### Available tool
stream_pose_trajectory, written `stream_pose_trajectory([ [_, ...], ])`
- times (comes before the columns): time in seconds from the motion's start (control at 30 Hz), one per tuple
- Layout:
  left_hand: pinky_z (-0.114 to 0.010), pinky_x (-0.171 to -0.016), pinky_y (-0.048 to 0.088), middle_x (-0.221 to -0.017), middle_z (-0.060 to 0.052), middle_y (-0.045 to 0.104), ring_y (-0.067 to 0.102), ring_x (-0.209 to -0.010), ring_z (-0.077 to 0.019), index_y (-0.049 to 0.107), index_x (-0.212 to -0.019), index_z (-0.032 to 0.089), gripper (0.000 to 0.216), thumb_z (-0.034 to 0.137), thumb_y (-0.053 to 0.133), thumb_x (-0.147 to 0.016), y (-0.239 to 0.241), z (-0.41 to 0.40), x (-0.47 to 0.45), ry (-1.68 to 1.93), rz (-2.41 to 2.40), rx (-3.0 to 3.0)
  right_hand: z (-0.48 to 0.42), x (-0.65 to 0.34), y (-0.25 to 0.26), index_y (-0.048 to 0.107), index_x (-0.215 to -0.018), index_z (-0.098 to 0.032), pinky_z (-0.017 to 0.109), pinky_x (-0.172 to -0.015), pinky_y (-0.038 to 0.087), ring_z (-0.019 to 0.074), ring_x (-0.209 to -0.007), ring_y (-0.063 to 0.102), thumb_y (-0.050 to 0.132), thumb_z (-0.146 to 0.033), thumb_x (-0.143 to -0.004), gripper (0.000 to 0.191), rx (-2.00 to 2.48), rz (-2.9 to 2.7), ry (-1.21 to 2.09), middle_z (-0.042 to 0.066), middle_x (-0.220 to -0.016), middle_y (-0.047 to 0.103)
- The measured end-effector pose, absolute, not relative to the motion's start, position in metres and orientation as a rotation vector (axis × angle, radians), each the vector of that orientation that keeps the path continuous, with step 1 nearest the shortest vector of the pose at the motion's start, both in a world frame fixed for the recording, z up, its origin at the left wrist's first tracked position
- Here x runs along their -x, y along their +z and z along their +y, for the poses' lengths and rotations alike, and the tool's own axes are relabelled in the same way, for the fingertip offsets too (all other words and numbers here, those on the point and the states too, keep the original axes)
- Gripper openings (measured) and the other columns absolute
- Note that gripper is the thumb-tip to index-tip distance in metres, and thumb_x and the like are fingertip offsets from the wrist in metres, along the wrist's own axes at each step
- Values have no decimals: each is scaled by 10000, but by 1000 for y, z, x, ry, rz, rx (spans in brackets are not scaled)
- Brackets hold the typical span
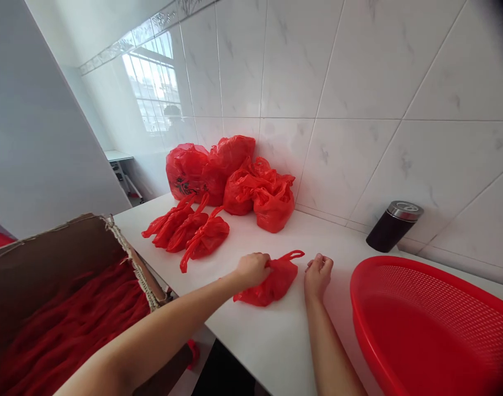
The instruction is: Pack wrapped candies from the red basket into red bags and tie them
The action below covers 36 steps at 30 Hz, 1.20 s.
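Note:
A red plastic bag [278, 281] with its handles knotted lies on the white table in front of me. My left hand [253, 269] grips it near the top, fingers closed around the gathered plastic. One loop of the bag's handle sticks out to the right of that hand. My right hand [318, 270] rests on the table just right of the bag, apart from it. Its fingers are curled in, and I see nothing in them. Farther back on the left, three small knotted red bags [208, 239] lie side by side.
Larger filled red bags [189, 173] stand against the tiled wall [293, 82]. A red plastic basket [365, 324] stands at the right, with a black lidded cup [389, 228] tilted behind it. At the left, a cardboard box [131, 253] holding red material adjoins the table edge.

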<state>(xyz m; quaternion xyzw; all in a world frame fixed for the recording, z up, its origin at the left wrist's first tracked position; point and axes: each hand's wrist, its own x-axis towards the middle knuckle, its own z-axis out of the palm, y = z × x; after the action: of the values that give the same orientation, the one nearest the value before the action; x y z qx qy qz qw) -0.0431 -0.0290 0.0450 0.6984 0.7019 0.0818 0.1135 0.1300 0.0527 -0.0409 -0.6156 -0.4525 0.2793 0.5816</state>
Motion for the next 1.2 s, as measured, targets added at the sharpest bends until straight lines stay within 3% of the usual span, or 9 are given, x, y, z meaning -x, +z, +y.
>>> stream_pose_trajectory([
  [0.2,-380,-766,529,-1049,-67,631,623,-878,-181,585,-1122,151,304,360,547,-905,72,-31,135,330,2292,-1859,50,-127,-41,402,-918,-242,254,-595,362,162,-626,547,412,-482,-876,244,1432,-1100,718,-16,-749,588],
  [0.33,-499,-912,429,-1236,-145,539,517,-1131,-305,538,-1229,170,354,317,490,-910,79,-51,153,403,2475,-1868,49,-129,-39,415,-939,-242,259,-605,354,175,-660,559,434,-423,-856,200,1459,-1120,734,-3,-777,596],
  [0.47,-501,-1015,319,-1327,-119,483,430,-1225,-324,577,-1210,236,343,324,487,-891,66,-74,118,358,2352,-2077,55,-124,-35,426,-958,-237,265,-605,346,184,-675,551,439,-377,-841,182,1475,-1145,741,12,-806,593],
  [0.57,-410,-985,374,-1298,-58,532,488,-1182,-261,629,-1116,291,286,353,571,-843,50,-78,77,248,2073,-2245,44,-113,-29,445,-952,-229,264,-592,358,183,-657,547,438,-300,-823,148,1476,-1159,767,9,-777,584],
  [0.7,-433,-917,427,-1269,-86,556,517,-1156,-282,623,-1124,269,293,315,550,-845,40,-61,34,153,1850,-2354,-21,-110,1,515,-934,-219,241,-565,425,153,-605,571,484,-214,-793,144,1388,-1233,835,-21,-708,599],
  [0.77,-435,-864,455,-1241,-107,569,541,-1113,-295,614,-1130,244,313,251,551,-823,41,-45,16,112,1756,-2407,-66,-122,29,540,-993,-229,229,-618,470,134,-701,603,457,-196,-844,173,1134,-1463,847,-3,-850,636],
  [0.9,-413,-837,476,-1249,-92,566,563,-1070,-272,590,-1139,255,302,324,474,-868,44,-26,-21,180,1516,-2342,-139,-202,94,546,-1151,-249,331,-889,461,180,-963,589,504,-192,-882,278,947,-1873,346,48,-1042,635],
  [1.03,-411,-924,456,-1312,-64,539,557,-1117,-261,548,-1192,307,413,529,461,-855,39,-38,-53,343,1304,-1847,-158,-362,115,610,-1055,-240,392,-881,459,228,-988,580,534,-362,-881,226,1494,-1338,-78,78,-1060,616],
  [1.2,-397,-949,464,-1340,-92,537,560,-1166,-263,466,-1301,301,599,612,529,-792,42,-69,-82,508,1172,-1368,-143,-536,69,670,-1008,-152,571,-982,249,414,-1277,318,779,-386,-581,499,2100,-766,-198,234,-1377,349],
])
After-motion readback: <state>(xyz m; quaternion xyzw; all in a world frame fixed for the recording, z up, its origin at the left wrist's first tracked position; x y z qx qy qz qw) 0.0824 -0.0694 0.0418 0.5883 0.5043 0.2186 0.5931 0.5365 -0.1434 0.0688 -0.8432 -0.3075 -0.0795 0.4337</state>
